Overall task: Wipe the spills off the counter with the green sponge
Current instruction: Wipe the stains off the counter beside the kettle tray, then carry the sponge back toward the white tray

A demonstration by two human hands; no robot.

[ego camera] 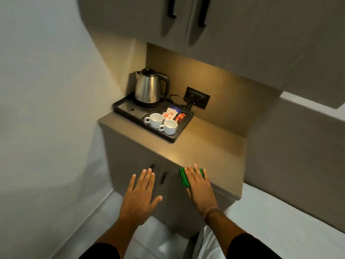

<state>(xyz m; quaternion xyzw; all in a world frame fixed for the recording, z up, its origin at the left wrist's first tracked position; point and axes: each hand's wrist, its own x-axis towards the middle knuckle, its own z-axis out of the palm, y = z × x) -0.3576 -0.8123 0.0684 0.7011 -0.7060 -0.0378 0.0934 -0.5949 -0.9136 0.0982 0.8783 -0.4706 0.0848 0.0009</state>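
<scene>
Flat green sponge (183,177) at the near edge of the beige tabletop (205,146), right hand (198,184) pressed flat on it with fingers spread, left hand (142,193) open in mid-air beside the cabinet doors, black tray (119,107) with steel kettle (149,86) and two white cups (162,123) far left.

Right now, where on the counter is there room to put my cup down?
The counter is bare between the black tray, the back wall and the right hand, which presses the green sponge flat at the front edge. The tray is crowded: kettle, two cups, sachets.
</scene>
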